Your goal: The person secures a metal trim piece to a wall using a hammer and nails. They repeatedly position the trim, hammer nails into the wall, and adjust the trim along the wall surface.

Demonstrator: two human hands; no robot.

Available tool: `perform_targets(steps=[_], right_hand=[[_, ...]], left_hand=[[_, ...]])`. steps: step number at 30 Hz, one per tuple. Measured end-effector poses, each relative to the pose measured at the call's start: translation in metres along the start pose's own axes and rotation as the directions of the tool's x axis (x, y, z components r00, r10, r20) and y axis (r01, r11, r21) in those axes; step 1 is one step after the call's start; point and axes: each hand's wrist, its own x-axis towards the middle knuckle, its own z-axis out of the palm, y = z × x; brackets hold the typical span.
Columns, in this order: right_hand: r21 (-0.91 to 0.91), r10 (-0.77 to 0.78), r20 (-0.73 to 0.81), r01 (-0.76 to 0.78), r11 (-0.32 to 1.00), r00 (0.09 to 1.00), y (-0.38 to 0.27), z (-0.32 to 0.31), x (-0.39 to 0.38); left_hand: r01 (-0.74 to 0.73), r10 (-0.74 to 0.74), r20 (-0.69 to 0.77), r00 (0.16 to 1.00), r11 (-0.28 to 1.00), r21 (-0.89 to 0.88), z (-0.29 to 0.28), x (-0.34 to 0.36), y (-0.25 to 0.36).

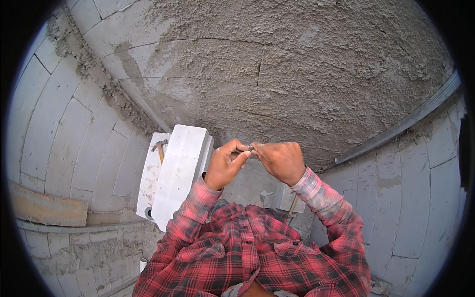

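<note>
My left hand (225, 162) and my right hand (281, 159) meet in front of my chest, fingertips close together. Both pinch a small dark object (251, 148) between thumb and fingers; it is too small to name. Left of my left hand stands a long white block (179, 171). Beside it, on another white block (150, 179), rests a hammer (160, 148) with a wooden handle. A round grey roll-like item (148, 212) sits near that block's lower end.
Ahead is a block wall (307, 74) partly coated with rough grey mortar. A straight metal bar (396, 121) leans at the right corner. On the left, a wooden board (48, 204) lies along the block wall. A wooden handle (293, 205) shows by my right side.
</note>
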Motion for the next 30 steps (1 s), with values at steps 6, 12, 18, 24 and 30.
perform_targets(steps=[6,12,18,24,30], right_hand=[[0.236,0.094,0.247,-0.154,0.96,0.965,0.004,-0.001,-0.007],[0.81,0.057,0.456,-0.44,0.389,0.888,0.008,0.0,-0.023],[0.696,-0.009,0.717,-0.717,-0.05,0.697,0.016,-0.008,-0.048],[0.173,-0.018,0.004,0.017,0.985,1.0,0.032,-0.043,-0.069],[-0.158,-0.22,0.106,0.235,0.959,0.97,0.066,-0.086,-0.09]], left_hand=[[-0.141,0.166,-0.029,0.986,0.909,0.393,0.004,-0.014,0.001],[-0.432,0.443,0.059,0.895,0.823,0.369,0.011,-0.019,0.004],[-0.257,0.234,0.163,0.959,0.956,0.141,0.025,-0.02,-0.004],[0.154,-0.11,0.259,0.96,0.975,-0.159,0.059,-0.001,-0.008],[0.373,-0.253,0.462,0.85,0.908,-0.189,0.094,0.027,0.005]])
